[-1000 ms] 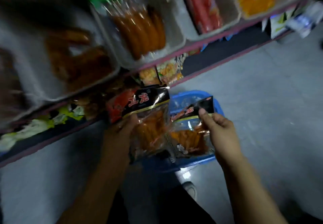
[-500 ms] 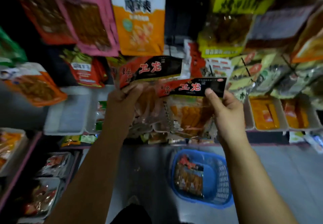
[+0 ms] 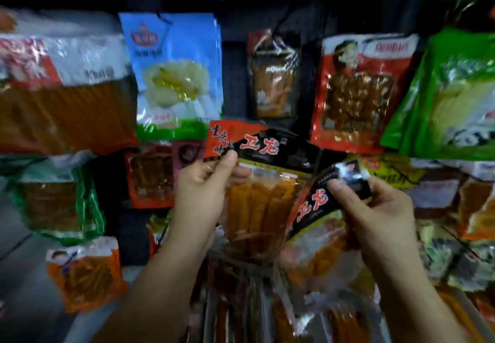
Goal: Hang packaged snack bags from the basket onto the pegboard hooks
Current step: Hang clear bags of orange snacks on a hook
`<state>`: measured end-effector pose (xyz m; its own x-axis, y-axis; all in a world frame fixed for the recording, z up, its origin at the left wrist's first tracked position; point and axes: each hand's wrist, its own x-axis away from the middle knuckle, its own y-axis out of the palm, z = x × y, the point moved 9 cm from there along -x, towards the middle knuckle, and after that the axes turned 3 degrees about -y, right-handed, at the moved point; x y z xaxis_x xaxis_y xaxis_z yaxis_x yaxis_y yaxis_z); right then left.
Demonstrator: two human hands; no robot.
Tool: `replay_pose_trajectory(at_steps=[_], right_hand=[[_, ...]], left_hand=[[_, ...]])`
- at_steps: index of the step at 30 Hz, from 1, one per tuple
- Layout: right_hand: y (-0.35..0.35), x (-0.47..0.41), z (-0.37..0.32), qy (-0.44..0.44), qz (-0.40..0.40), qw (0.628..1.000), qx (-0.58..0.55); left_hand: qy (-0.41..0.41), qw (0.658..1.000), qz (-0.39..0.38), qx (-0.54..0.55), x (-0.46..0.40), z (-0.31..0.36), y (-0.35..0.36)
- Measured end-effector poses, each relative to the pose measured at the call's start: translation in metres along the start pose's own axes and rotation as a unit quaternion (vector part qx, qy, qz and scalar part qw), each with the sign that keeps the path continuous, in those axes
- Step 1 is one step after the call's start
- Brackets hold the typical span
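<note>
Pegboard (image 3: 235, 80), dark and perforated, shows as a bare strip up the middle of the display and serves as the reference here. Left of that strip hangs a large pack (image 3: 61, 93) with orange sticks, blurred. Just beside the strip on its left hangs a blue-and-white bag (image 3: 174, 74) with pale contents and a green lower band. On the strip's right edge hangs a small dark-topped bag (image 3: 276, 77) of orange strips; its hook is too blurred to make out. Right of the strip hangs a red bag (image 3: 359, 90) with brown pieces, and farther right a green bag (image 3: 450, 96).

Below the strip, the left hand (image 3: 206, 190) grips the first snack bag (image 3: 262, 182) at its upper left corner, thumb on the red-and-black header, fingers behind. This bag stands nearly upright in front of the display, orange sticks visible through its clear lower part.

Down and right of the strip, the right hand (image 3: 375, 208) pinches the second snack bag (image 3: 321, 208) by its black header, thumb on the front. This bag is tilted, its header angled up to the right, and it overlaps the first bag's right edge. Neither held bag is on a hook.
</note>
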<state>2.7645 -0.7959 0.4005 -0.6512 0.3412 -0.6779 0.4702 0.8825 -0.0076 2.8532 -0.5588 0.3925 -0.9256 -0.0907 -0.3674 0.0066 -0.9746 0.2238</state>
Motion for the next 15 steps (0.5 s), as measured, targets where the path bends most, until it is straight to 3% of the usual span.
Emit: replay_pose_trajectory(at_steps=[5,9,13,15], right_hand=[[0.033,-0.046,-0.026,-0.050,-0.023,0.997,0.047],[0.046,-0.091,-0.023,-0.059,-0.053,0.996,0.028],[0.032,-0.129,-0.020,-0.067,-0.009,0.998,0.007],[0.027,-0.147,-0.017,-0.049,0.004,0.998,-0.029]], left_hand=[[0.014,0.998,-0.023,0.061,-0.045,0.029,0.015],[0.011,0.994,-0.087,0.069,-0.069,0.035,0.039],[0.026,0.986,-0.167,0.013,-0.087,0.041,0.072],[0.046,0.985,-0.167,0.018,-0.103,0.055,0.083]])
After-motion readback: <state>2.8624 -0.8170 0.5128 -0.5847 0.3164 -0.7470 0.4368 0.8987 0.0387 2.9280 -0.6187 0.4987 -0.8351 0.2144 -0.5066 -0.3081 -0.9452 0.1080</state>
